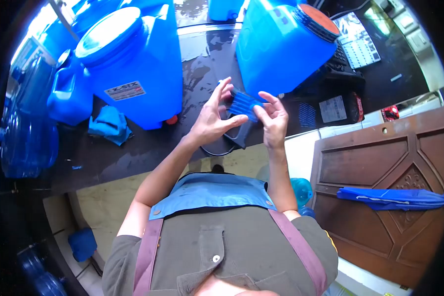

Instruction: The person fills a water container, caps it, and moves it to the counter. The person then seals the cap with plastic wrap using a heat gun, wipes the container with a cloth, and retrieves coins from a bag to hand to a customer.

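My right hand [273, 118] pinches a small blue striped piece, flat like a sheet or label strip [244, 105], by its right side. My left hand [213, 116] is at the piece's left side, fingers spread and thumb apart; whether it touches the piece I cannot tell. Below both hands a black handled object [239, 137] with a cable lies at the table's front edge, partly hidden. Beyond them stand a large blue jerrycan with an orange-brown cap [286, 49] and, to the left, another with a blue lid and a printed label [138, 69].
A crumpled blue cloth [109, 126] and a smaller blue can [71, 96] are on the dark, wet table [133, 153]. Translucent blue bottles [32, 123] stand far left. A similar striped piece [307, 114], a keyboard-like panel [355, 42] and a carved wooden door [380, 167] are right.
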A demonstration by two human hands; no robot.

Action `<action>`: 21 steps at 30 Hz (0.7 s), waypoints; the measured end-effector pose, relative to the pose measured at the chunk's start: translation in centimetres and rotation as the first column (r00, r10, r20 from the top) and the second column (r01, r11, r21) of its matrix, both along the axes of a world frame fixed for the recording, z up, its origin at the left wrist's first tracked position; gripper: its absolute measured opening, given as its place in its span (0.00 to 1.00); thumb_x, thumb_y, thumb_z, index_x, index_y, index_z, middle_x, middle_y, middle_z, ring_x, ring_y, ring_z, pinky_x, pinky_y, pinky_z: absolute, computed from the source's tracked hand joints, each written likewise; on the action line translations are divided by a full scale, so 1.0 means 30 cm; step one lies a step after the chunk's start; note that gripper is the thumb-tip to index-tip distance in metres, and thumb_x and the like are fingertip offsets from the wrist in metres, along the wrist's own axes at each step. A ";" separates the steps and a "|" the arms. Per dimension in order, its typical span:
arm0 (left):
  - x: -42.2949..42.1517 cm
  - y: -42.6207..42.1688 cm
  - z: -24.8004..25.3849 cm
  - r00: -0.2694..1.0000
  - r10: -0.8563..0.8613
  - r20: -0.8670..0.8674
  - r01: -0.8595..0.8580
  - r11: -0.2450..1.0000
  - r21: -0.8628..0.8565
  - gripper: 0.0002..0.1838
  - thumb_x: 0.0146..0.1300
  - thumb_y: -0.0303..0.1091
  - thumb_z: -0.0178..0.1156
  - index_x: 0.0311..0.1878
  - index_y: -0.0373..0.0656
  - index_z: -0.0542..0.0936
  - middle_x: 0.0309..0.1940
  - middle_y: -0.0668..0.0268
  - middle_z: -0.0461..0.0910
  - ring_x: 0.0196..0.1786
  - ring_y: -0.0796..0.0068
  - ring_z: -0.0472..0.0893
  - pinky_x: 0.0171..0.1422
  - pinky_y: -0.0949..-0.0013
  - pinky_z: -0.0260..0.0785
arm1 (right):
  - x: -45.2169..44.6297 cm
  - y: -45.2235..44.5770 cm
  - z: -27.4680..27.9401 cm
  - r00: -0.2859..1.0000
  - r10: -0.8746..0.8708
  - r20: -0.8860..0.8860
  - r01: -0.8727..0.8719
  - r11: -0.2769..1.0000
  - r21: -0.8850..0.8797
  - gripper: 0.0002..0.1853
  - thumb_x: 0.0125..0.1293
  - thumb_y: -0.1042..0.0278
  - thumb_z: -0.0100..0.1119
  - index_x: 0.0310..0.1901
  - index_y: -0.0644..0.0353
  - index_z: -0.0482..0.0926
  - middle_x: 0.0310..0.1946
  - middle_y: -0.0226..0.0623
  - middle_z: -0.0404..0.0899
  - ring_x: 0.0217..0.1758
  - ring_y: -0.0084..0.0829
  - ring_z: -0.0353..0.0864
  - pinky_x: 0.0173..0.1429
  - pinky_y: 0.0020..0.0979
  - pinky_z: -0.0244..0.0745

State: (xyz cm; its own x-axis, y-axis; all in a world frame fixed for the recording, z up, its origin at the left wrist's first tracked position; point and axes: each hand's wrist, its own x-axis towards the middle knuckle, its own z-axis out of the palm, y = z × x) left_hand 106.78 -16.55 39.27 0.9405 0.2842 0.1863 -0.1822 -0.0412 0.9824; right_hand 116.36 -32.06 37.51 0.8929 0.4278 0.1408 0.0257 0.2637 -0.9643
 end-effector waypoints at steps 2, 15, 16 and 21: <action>-0.004 0.029 -0.085 0.999 -0.006 -0.035 -0.003 0.969 -0.246 0.39 0.53 0.28 0.72 0.67 0.41 0.64 0.54 0.56 0.77 0.53 0.74 0.78 0.55 0.68 0.75 | -0.049 0.060 -0.011 0.998 0.066 0.008 -0.065 0.996 -0.055 0.18 0.59 0.82 0.61 0.53 0.62 0.77 0.33 0.31 0.80 0.33 0.16 0.78 0.39 0.18 0.73; -0.292 0.107 -0.334 0.955 0.166 -0.247 -0.295 0.635 -0.714 0.15 0.63 0.24 0.60 0.54 0.40 0.77 0.39 0.65 0.83 0.39 0.74 0.84 0.43 0.68 0.81 | -0.222 0.245 -0.279 0.917 0.324 -0.231 -0.354 0.930 -0.103 0.10 0.59 0.74 0.68 0.42 0.65 0.80 0.31 0.28 0.82 0.34 0.15 0.78 0.41 0.19 0.74; -0.310 0.122 -0.352 0.950 0.158 -0.268 -0.305 0.652 -0.694 0.15 0.64 0.25 0.59 0.55 0.38 0.77 0.39 0.63 0.83 0.39 0.74 0.84 0.44 0.67 0.81 | -0.218 0.247 -0.279 0.881 0.398 -0.255 -0.425 0.904 -0.055 0.10 0.58 0.78 0.67 0.42 0.65 0.81 0.34 0.31 0.83 0.36 0.16 0.79 0.42 0.20 0.75; -0.352 0.139 -0.411 0.887 0.247 -0.390 -0.451 0.645 -0.617 0.13 0.67 0.29 0.56 0.54 0.39 0.79 0.41 0.63 0.84 0.40 0.74 0.85 0.45 0.68 0.80 | -0.217 0.279 -0.283 0.898 0.401 -0.183 -0.438 0.858 -0.267 0.11 0.55 0.79 0.67 0.40 0.64 0.81 0.34 0.32 0.83 0.35 0.17 0.79 0.41 0.21 0.75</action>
State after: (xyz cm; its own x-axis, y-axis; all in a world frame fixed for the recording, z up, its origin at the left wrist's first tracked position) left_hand 96.23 -12.38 26.94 0.7245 0.5506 -0.4148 -0.0455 0.6386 0.7682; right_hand 109.84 -23.70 29.03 0.6209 0.7705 -0.1441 -0.1401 -0.0717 -0.9875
